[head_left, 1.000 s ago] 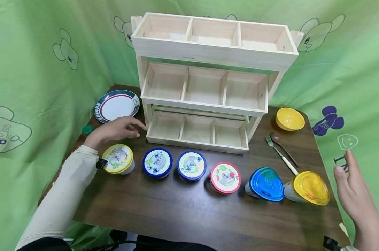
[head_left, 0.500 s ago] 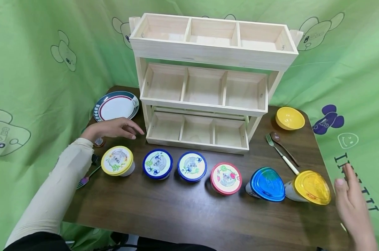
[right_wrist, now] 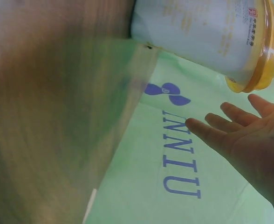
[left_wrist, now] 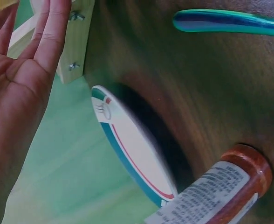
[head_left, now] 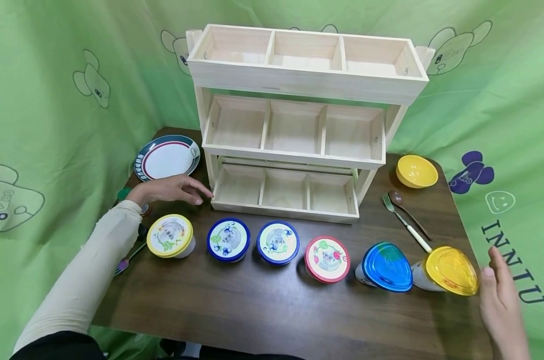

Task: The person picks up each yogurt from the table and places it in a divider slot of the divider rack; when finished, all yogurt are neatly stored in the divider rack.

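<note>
My left hand [head_left: 175, 190] holds nothing; its loosely bent fingers reach to the lower left corner of a three-tier wooden rack [head_left: 281, 155]. Just below that hand is a yellow-lidded tub [head_left: 170, 236], and the white plate with a dark rim [head_left: 167, 159] lies behind it. In the left wrist view, a jar with reddish-brown contents [left_wrist: 216, 191] stands near the plate. My right hand [head_left: 503, 305] is open at the table's right edge, beside a tall tub with a yellow lid [head_left: 452, 270]. Its spread fingers [right_wrist: 211, 133] come close under that lid in the right wrist view.
Two blue-lidded tubs [head_left: 228, 240], a red-lidded tub [head_left: 327, 259] and a taller blue-lidded tub [head_left: 386, 266] form a row. A yellow bowl [head_left: 417, 171], a fork [head_left: 404, 222] and a spoon [head_left: 409, 215] lie right of the rack. A purple fork [head_left: 122, 265] lies at left.
My right hand has moved left toward the tall yellow-lidded tub. My left hand stays near the rack's corner, its forearm shifted slightly so that the purple fork now shows beside it.
</note>
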`<action>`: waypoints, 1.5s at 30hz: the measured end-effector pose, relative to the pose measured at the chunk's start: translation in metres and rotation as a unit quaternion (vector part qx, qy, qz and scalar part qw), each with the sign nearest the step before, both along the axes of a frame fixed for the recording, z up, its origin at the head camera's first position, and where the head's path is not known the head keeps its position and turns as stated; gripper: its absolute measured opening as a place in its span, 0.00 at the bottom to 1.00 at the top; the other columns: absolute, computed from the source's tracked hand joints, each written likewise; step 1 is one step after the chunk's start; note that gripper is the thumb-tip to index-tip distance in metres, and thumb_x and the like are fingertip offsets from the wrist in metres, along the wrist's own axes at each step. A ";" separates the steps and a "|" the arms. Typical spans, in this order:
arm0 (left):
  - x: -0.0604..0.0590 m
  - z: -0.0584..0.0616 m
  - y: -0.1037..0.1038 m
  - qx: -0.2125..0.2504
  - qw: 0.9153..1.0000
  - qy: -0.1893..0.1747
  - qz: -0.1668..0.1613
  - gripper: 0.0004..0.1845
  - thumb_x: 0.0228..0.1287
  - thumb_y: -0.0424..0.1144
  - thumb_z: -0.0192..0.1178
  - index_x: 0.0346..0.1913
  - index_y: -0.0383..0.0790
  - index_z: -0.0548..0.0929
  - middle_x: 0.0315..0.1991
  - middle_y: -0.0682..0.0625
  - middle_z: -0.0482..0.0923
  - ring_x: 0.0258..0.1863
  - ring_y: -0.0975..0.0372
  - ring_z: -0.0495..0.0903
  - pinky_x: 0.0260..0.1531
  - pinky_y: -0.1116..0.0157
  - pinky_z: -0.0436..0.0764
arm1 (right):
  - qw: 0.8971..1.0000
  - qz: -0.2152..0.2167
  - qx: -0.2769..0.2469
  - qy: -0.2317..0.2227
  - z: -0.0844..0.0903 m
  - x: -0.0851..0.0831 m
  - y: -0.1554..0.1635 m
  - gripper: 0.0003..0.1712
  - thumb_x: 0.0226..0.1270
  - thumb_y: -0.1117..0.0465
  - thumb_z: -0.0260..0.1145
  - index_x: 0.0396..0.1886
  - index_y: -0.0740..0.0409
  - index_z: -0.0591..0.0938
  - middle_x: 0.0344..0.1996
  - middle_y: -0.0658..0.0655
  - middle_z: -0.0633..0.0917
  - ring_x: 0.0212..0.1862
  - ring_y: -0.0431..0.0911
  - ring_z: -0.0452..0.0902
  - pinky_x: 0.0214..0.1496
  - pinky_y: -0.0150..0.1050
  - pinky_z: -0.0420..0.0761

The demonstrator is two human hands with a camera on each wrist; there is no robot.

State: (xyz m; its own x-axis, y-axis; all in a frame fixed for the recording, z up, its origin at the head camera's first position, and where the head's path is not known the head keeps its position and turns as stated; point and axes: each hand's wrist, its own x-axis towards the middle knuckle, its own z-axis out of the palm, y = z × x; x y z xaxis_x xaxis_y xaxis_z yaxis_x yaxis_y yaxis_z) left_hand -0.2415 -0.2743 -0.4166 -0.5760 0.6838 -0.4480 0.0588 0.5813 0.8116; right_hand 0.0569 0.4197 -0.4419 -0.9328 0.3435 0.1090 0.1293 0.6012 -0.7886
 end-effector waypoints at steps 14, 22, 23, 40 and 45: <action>0.004 -0.022 -0.006 0.007 0.999 0.009 0.034 0.22 0.79 0.34 0.65 0.71 0.36 0.82 0.69 0.38 0.80 0.62 0.50 0.81 0.62 0.59 0.78 | 0.974 -0.085 -0.200 0.068 -0.021 -0.005 -0.022 0.24 0.90 0.66 0.49 0.78 0.49 0.69 0.88 0.61 0.52 0.86 0.41 0.45 0.81 0.26 0.48; 0.009 -0.035 -0.004 0.037 0.997 0.041 0.056 0.21 0.79 0.36 0.66 0.71 0.38 0.83 0.70 0.40 0.78 0.71 0.46 0.74 0.70 0.49 0.72 | 0.947 -0.090 -0.271 0.144 -0.022 -0.003 -0.030 0.21 0.86 0.74 0.51 0.70 0.55 0.73 0.84 0.63 0.58 0.86 0.47 0.48 0.83 0.30 0.48; 0.010 -0.036 -0.003 0.037 0.996 0.048 0.058 0.21 0.79 0.36 0.66 0.71 0.39 0.84 0.70 0.40 0.79 0.72 0.46 0.73 0.71 0.46 0.70 | 0.945 -0.090 -0.276 0.151 -0.022 -0.003 -0.031 0.21 0.85 0.74 0.51 0.70 0.56 0.73 0.84 0.61 0.60 0.86 0.48 0.49 0.83 0.30 0.49; -0.003 -0.127 -0.020 0.133 0.977 0.139 0.088 0.20 0.77 0.48 0.70 0.67 0.55 0.87 0.63 0.52 0.86 0.61 0.62 0.81 0.57 0.68 0.77 | 0.957 -0.018 -0.274 0.090 -0.027 0.004 -0.026 0.25 0.82 0.77 0.57 0.70 0.54 0.78 0.66 0.50 0.72 0.56 0.33 0.78 0.53 0.17 0.76; -0.001 -0.131 -0.017 0.119 0.973 0.159 0.114 0.18 0.74 0.52 0.72 0.63 0.56 0.90 0.61 0.53 0.87 0.62 0.59 0.81 0.58 0.66 0.78 | 0.961 -0.008 -0.264 0.076 -0.031 0.006 -0.028 0.29 0.80 0.79 0.57 0.70 0.48 0.76 0.62 0.46 0.70 0.53 0.30 0.75 0.53 0.16 0.74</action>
